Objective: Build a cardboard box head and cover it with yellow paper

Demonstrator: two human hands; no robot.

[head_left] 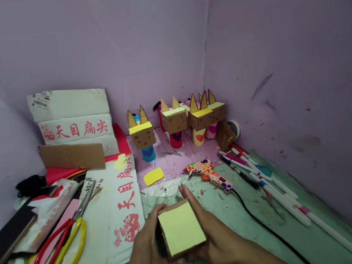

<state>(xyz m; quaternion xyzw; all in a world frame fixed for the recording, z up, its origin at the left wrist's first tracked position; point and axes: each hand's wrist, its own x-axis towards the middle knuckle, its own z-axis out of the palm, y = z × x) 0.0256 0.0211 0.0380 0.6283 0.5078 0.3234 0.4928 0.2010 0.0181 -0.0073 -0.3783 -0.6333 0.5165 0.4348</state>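
Both of my hands hold a small cardboard box (181,228) with a pale yellow paper face on top, low in the middle of the view. My left hand (148,253) wraps around its left side and near corner. My right hand (212,232) grips its right side, with a finger stretched along the far edge. At the back stand several cardboard cat figures (142,134) with pointed ears on coloured tubes.
Red and yellow scissors (63,241) lie at left on a flattened white carton (121,210). A patterned glue gun (210,173) with a black cord (270,228) lies behind the box. Several markers (270,184) lie at right. Purple walls enclose the green table (311,239).
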